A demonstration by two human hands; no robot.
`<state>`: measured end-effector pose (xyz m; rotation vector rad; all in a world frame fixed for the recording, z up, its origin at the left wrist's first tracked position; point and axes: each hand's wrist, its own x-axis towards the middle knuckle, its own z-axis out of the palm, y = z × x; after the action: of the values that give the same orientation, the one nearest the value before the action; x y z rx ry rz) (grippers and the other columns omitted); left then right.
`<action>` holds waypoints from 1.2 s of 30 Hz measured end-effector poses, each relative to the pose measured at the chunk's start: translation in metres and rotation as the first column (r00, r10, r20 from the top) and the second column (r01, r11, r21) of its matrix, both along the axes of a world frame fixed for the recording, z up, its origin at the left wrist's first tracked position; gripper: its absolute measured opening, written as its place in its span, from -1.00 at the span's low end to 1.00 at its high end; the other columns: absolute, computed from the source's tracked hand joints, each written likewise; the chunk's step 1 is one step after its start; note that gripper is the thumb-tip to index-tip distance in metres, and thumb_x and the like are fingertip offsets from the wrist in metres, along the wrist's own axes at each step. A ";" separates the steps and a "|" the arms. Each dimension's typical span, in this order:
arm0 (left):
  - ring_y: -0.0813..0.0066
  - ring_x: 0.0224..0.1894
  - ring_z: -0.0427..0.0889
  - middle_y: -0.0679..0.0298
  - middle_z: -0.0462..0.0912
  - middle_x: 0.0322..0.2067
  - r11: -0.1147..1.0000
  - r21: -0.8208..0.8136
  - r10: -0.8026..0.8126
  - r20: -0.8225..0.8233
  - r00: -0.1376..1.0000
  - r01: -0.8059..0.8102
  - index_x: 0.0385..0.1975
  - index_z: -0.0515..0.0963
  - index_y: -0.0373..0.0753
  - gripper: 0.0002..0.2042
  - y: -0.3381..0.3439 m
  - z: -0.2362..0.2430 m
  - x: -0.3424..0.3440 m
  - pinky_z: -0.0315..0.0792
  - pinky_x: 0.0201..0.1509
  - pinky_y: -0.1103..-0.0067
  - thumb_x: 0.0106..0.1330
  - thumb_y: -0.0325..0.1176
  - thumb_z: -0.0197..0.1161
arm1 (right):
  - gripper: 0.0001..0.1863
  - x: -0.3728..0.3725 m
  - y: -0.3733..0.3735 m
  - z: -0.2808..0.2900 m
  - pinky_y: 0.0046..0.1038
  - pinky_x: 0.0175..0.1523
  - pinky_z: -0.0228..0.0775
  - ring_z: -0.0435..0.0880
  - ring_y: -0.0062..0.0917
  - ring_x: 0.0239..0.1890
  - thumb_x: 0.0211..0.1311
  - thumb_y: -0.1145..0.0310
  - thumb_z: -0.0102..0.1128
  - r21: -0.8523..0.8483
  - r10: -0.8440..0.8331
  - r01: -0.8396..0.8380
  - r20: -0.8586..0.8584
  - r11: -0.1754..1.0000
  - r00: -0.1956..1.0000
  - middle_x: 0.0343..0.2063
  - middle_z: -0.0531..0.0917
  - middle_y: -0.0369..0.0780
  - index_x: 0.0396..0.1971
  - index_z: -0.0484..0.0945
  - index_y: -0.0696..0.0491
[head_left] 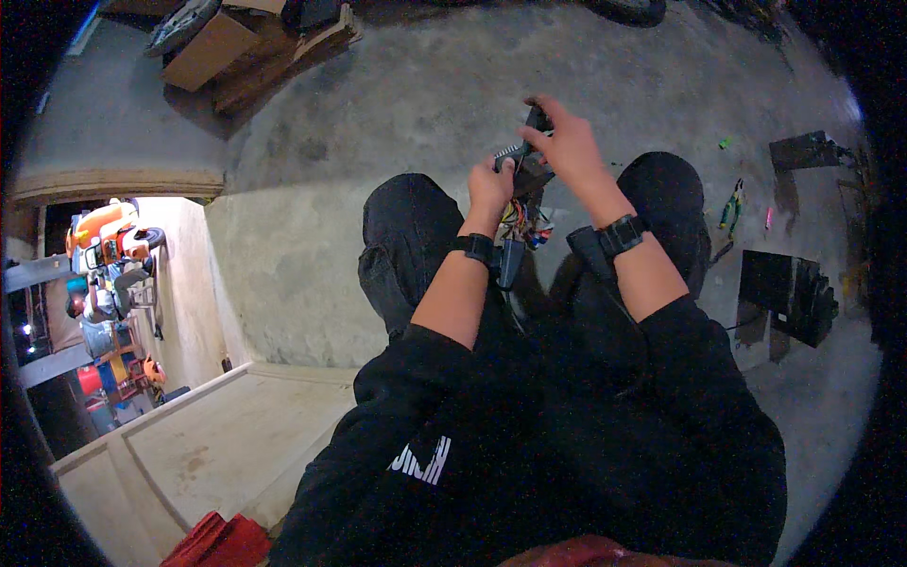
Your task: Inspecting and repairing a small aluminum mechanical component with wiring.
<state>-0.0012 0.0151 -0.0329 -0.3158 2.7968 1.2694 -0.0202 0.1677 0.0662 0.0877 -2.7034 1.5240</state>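
Between my knees, my left hand (489,192) is closed on a dark finned box (511,151), its thumb on the near side. A bundle of multicoloured wires with connectors (525,227) hangs below the box. My right hand (570,146) reaches over from the right, fingers and thumb closed around a small black piece (539,119) at the box's far end. Whether this piece is joined to the box I cannot tell. Each wrist carries a black strapped device, the left one (477,249) and the right one (622,234).
Pliers with green handles (731,208) lie on the concrete floor (312,265) to the right, near a pink stick (768,219) and a black monitor-like object (784,293). Cardboard (210,49) lies far left. An orange motor scooter (104,231) shows through the left doorway.
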 end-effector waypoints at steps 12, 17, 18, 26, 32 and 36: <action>-0.01 -0.40 0.67 -0.10 0.64 -0.49 0.989 0.146 0.018 0.027 0.999 -0.021 -0.27 0.61 -0.38 -0.67 0.004 0.007 0.002 0.46 -0.26 0.29 0.22 -0.18 0.23 | -0.50 -0.006 0.007 -0.024 -0.29 -0.07 0.54 0.66 -0.28 -0.14 0.31 0.41 0.09 -0.051 0.040 -0.042 -0.029 0.998 0.999 -0.04 0.59 -0.06 0.25 0.35 -0.06; -0.10 -0.32 0.66 -0.14 0.63 -0.45 0.986 0.165 0.019 0.047 0.999 -0.026 -0.24 0.60 -0.37 -0.66 -0.002 -0.011 -0.002 0.47 -0.22 0.27 0.20 -0.17 0.24 | -0.52 -0.011 0.010 -0.033 -0.42 -0.14 0.59 0.62 -0.48 -0.19 0.30 0.45 0.10 -0.152 0.063 -0.059 0.024 0.987 0.998 -0.06 0.58 -0.16 0.23 0.38 -0.07; -0.11 -0.31 0.65 -0.15 0.63 -0.45 0.990 0.141 0.024 0.045 0.999 -0.030 -0.24 0.60 -0.37 -0.66 -0.003 -0.007 0.000 0.47 -0.22 0.26 0.20 -0.17 0.24 | -0.53 -0.008 0.008 -0.025 -0.43 -0.16 0.60 0.62 -0.48 -0.18 0.30 0.45 0.11 -0.217 0.063 -0.042 0.089 0.975 0.994 -0.07 0.59 -0.15 0.22 0.39 -0.06; -0.14 -0.29 0.64 -0.15 0.64 -0.42 0.998 0.061 0.010 0.001 1.000 -0.010 -0.25 0.61 -0.37 -0.68 -0.002 0.010 0.003 0.47 -0.20 0.25 0.21 -0.20 0.23 | -0.56 -0.001 0.004 0.000 -0.31 -0.26 0.56 0.72 -0.24 -0.31 0.17 0.30 0.29 -0.166 -0.028 0.050 0.132 0.985 0.991 -0.21 0.67 -0.04 0.05 0.50 0.08; -0.11 -0.32 0.65 -0.13 0.64 -0.44 0.997 0.071 0.028 -0.035 0.999 -0.025 -0.27 0.61 -0.37 -0.72 0.001 0.012 0.007 0.48 -0.22 0.26 0.19 -0.25 0.27 | -0.53 -0.003 0.004 -0.011 -0.23 -0.12 0.51 0.68 -0.14 -0.21 0.12 0.19 0.34 0.090 -0.097 0.097 -0.008 0.991 0.995 -0.22 0.67 0.03 0.00 0.53 0.09; -0.10 -0.31 0.65 -0.13 0.64 -0.42 0.994 0.105 0.026 -0.033 0.999 -0.022 -0.24 0.62 -0.36 -0.71 0.001 0.017 0.008 0.48 -0.22 0.27 0.18 -0.25 0.28 | -0.49 -0.001 0.002 -0.012 -0.29 -0.06 0.50 0.70 -0.30 -0.20 0.20 0.26 0.27 0.155 -0.059 0.065 -0.047 0.986 0.997 -0.14 0.67 -0.03 0.14 0.45 0.07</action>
<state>0.0071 0.0157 -0.0159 -0.3254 2.7496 1.4338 -0.0213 0.1697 0.0545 0.0392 -2.7600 1.2773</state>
